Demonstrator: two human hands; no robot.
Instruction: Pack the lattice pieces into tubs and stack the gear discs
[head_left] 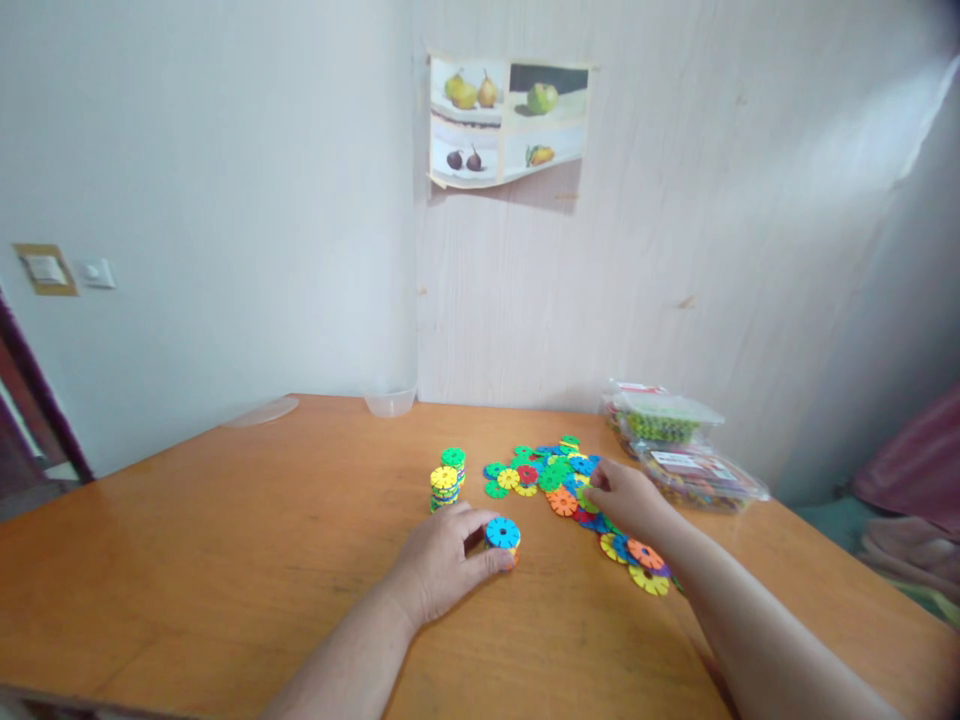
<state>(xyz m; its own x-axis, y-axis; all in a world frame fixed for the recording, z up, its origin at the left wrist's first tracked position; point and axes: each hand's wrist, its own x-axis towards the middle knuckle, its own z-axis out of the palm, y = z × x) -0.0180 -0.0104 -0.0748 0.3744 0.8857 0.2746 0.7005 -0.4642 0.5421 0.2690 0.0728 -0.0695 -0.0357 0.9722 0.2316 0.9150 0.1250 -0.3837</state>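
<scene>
My left hand (442,567) rests on the wooden table (225,560) with its fingers curled round a short stack of plastic snowflake discs (502,538) topped by a blue one. My right hand (628,497) reaches into a loose pile of colourful discs (551,472), fingertips pinched on a green disc (587,497) at the pile's near side. Two taller disc stacks stand just beyond my left hand, one topped yellow (443,487), one topped green (454,462).
Two clear plastic boxes of more pieces (679,425) sit at the table's back right. A clear cup (390,401) and a clear lid (262,411) lie at the back edge by the wall. A fruit poster (506,118) hangs above.
</scene>
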